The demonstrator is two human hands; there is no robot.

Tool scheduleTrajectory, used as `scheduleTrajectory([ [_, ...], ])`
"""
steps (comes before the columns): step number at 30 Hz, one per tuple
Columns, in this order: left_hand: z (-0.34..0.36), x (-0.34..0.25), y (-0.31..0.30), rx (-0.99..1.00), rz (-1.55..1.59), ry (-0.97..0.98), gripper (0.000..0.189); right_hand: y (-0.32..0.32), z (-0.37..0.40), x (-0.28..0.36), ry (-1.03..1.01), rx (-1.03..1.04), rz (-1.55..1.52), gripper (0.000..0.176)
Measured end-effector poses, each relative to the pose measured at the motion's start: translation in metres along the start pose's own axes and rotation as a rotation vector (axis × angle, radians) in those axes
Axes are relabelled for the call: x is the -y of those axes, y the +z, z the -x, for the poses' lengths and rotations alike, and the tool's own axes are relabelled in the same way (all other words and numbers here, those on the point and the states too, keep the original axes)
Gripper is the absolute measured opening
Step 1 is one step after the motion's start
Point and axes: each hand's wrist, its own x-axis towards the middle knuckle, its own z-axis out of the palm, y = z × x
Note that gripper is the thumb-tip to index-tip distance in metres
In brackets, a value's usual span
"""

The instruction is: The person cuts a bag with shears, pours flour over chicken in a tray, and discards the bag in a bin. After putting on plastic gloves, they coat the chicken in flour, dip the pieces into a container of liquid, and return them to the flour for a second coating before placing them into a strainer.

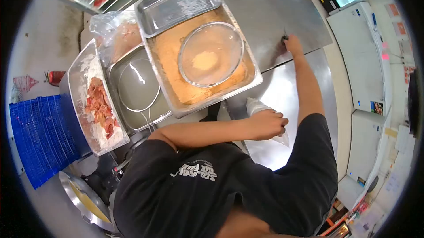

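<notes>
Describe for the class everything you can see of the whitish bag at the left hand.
The whitish bag looks like thin, crinkled, partly see-through plastic. It lies slanted over the shiny metal worktop, with the left hand curled across its middle. One end shows beyond the hand, the other on the wearer's side. Its contents and any opening cannot be made out.
</notes>
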Motion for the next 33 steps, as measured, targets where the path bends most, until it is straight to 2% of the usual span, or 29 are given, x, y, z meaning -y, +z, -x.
scheduleTrajectory([
  [2,0.000,0.004,0.001,-0.022,0.012,0.041,0.012,-0.018,0.013,-0.007,-0.026,0.092,0.043,0.055],
  [4,-0.002,0.003,0.004,-0.052,0.020,0.065,0.010,0.002,0.010,-0.039,-0.101,0.288,0.126,0.054],
  [6,-0.004,0.000,0.006,-0.078,0.017,0.079,0.009,-0.010,0.057,-0.056,0.011,0.262,-0.314,0.041],
  [8,-0.006,-0.013,-0.006,-0.093,0.032,0.077,0.009,-0.038,0.106,-0.069,0.164,0.372,-0.673,0.030],
  [10,-0.012,-0.024,-0.014,-0.160,0.023,0.102,0.009,-0.074,0.169,-0.071,0.262,0.284,-1.021,0.021],
  [12,-0.024,-0.015,-0.008,-0.119,0.042,0.125,0.008,-0.100,0.211,-0.083,0.219,0.251,-1.221,0.023],
  [13,-0.034,-0.003,0.004,-0.032,0.026,0.058,0.008,-0.108,0.244,-0.099,0.228,0.217,-1.327,0.025],
  [14,-0.038,0.006,0.013,0.063,0.063,-0.114,0.010,-0.122,0.274,-0.107,0.177,0.209,-1.246,0.027],
  [15,-0.039,0.018,0.028,0.121,0.084,-0.096,0.014,-0.138,0.298,-0.109,0.144,0.197,-1.165,0.030],
  [16,-0.035,0.012,0.022,0.045,0.155,0.054,0.019,-0.152,0.325,-0.115,0.078,0.199,-1.000,0.032],
  [17,-0.034,0.000,0.017,0.097,0.161,-0.042,0.021,-0.164,0.353,-0.122,0.013,0.220,-0.828,0.034],
  [19,-0.036,-0.007,0.012,0.114,0.076,-0.089,0.019,-0.182,0.392,-0.127,-0.052,0.253,-0.378,0.039],
  [22,-0.042,-0.015,0.009,0.086,0.095,-0.100,0.019,-0.190,0.445,-0.120,-0.101,0.332,-0.305,0.052],
  [25,-0.049,-0.036,0.018,0.072,0.112,-0.091,0.019,-0.174,0.473,-0.117,-0.212,0.325,-0.253,0.054],
  [27,-0.054,-0.045,0.022,0.062,0.106,-0.066,0.019,-0.170,0.480,-0.111,-0.195,0.289,-0.179,0.054],
  [30,-0.058,-0.058,0.019,0.050,0.130,-0.160,0.017,-0.174,0.481,-0.099,-0.202,0.205,-0.093,0.058],
  [33,-0.057,-0.059,0.023,0.004,0.061,-0.050,0.015,-0.182,0.476,-0.086,-0.195,0.168,-0.008,0.060],
])
